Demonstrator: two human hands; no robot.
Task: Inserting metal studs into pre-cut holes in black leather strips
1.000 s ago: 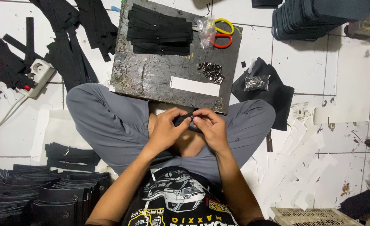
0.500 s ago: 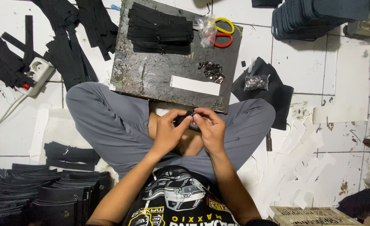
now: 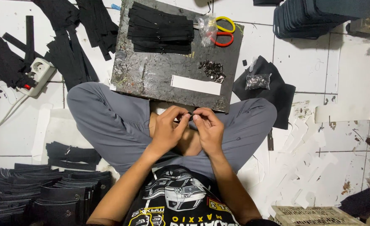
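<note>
White tiled floor [image 3: 302, 54], grey board [image 3: 151, 77] | left hand [image 3: 168, 129] and right hand [image 3: 208, 129] both pinch 1 small black piece [image 3: 188, 118] | better to grip near its edges, firmly.

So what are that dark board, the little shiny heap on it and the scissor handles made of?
The board looks like stone or worn metal: grey, scuffed, mottled. The heap seems to be small metal parts, since they glint. The scissor handles look like glossy plastic, yellow and red.

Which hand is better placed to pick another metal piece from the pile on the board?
Probably the right hand. The pile of small metal pieces lies on the grey board almost straight ahead of it, while the left hand would have to cross over. Both now pinch a small black piece.
</note>
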